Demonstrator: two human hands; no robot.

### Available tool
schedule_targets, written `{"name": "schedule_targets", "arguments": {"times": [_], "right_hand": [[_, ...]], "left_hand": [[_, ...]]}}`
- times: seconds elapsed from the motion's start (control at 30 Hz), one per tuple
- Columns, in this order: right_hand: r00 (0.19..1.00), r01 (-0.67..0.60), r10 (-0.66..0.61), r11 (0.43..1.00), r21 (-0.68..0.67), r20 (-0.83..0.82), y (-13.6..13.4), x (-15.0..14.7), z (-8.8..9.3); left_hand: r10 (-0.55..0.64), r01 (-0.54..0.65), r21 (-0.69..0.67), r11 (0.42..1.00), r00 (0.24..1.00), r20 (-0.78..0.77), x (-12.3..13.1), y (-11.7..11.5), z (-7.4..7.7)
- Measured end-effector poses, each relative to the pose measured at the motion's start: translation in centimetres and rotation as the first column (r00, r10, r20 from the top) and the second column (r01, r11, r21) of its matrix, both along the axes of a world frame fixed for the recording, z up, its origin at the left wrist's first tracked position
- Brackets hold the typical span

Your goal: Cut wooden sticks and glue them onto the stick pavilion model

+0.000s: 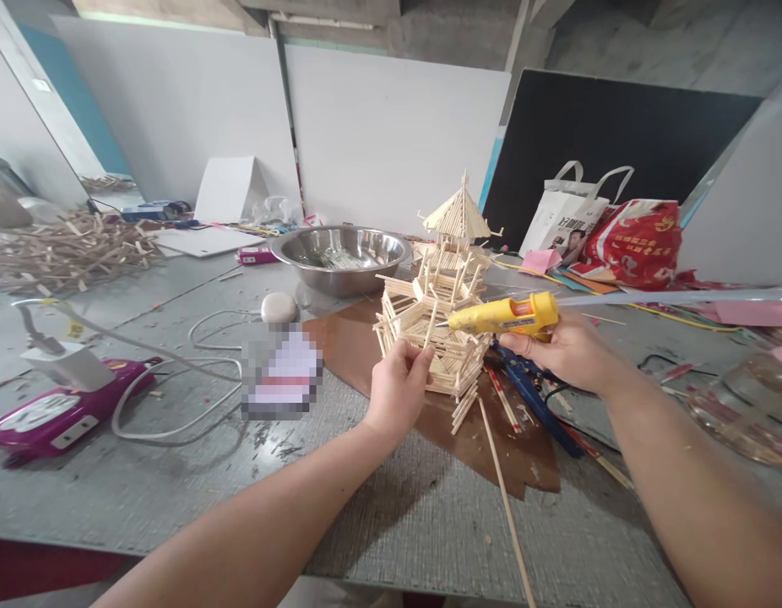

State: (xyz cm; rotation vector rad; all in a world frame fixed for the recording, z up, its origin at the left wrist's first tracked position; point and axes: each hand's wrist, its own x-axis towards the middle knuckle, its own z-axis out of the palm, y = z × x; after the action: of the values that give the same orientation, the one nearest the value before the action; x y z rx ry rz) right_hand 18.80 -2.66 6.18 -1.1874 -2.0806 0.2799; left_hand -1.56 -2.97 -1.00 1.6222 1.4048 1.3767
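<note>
In the head view a tower-like model built of thin wooden sticks (462, 365) stands on a brown sheet (346, 342), with a pointed roof at its top. My left hand (400, 384) pinches a short wooden stick (432, 319) at the model's near left side. My right hand (559, 350) is wrapped around a yellow glue gun (505, 314), held level and pointing left. Its nozzle is close to the stick in my left hand; whether they touch I cannot tell. A long clear glue stick (670, 296) runs out of the gun's back.
Behind the model is a steel bowl (340, 283). At left lie a purple power strip (105, 393) with a white charger, looped cable and a heap of sticks (67, 249). A blue tool (543, 405), a glass jar (755, 405) and a long stick (506, 498) are at right.
</note>
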Motion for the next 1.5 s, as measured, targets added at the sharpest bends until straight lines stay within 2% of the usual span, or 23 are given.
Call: {"name": "schedule_targets", "arguments": {"times": [0.6, 1.0, 1.13, 1.27, 1.4, 1.5], "right_hand": [[1.0, 0.011, -0.011, 1.0, -0.002, 0.028, -0.1, 0.1, 0.2], [0.997, 0.074, -0.074, 0.997, 0.018, 0.027, 0.2, 0.9, 0.1], [0.993, 0.11, -0.111, 0.993, -0.031, -0.034, 0.3, 1.1, 0.0], [0.985, 0.086, -0.1, 0.991, -0.101, -0.139, 0.3, 1.2, 0.1], [0.958, 0.04, -0.071, 0.993, -0.114, -0.28, 0.5, 1.3, 0.2], [0.917, -0.002, -0.055, 0.99, -0.142, -0.395, 0.7, 1.2, 0.1]], "left_hand": [[-0.011, 0.01, 0.003, 1.0, 0.999, 0.031, 0.0, 0.2, -0.1], [-0.01, 0.011, -0.013, 1.0, 0.995, 0.098, 0.0, 0.0, 0.1], [-0.003, 0.012, -0.053, 0.999, 0.988, 0.152, -0.1, -0.2, 0.4], [-0.081, 0.095, -0.09, 0.991, 0.986, 0.147, 0.0, -0.8, 0.4], [-0.245, 0.252, -0.132, 0.959, 0.967, 0.063, 0.4, -1.1, -0.3], [-0.256, 0.249, -0.127, 0.96, 0.966, -0.037, 0.7, -1.0, -0.9]]}}
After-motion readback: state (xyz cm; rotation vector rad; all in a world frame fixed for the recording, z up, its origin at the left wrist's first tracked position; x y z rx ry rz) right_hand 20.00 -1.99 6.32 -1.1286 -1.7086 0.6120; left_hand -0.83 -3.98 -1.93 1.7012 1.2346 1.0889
